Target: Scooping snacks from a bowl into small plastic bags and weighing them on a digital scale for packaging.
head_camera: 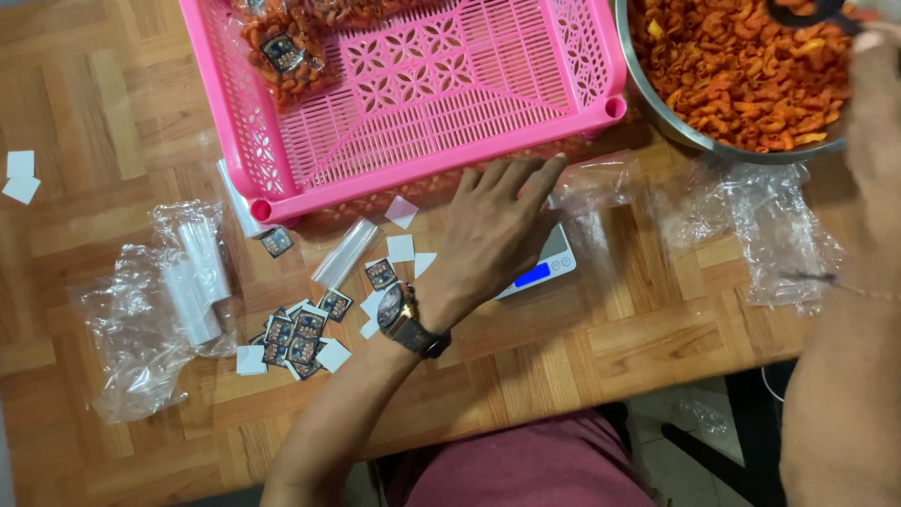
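My left hand (pixel 496 225), with a dark wristwatch (pixel 405 317), lies flat and fingers spread over a small digital scale (pixel 544 266), fingertips touching a clear plastic bag (pixel 593 181) near the pink basket (pixel 427 178). My right hand (pixel 873 89) is at the upper right, over a metal bowl (pixel 694 136) full of orange snacks (pixel 737 66). It grips a dark scoop handle (pixel 805 11) at the frame edge. The basket holds a filled snack packet (pixel 284 54) with a label.
Small square labels (pixel 298 336) and white backing papers (pixel 402 246) lie scattered left of the scale. Clear bags (pixel 178 291) sit at the left, crumpled plastic (pixel 784 235) below the bowl. A rolled clear bag (pixel 343 252) lies by the basket. The table's front edge runs along the bottom.
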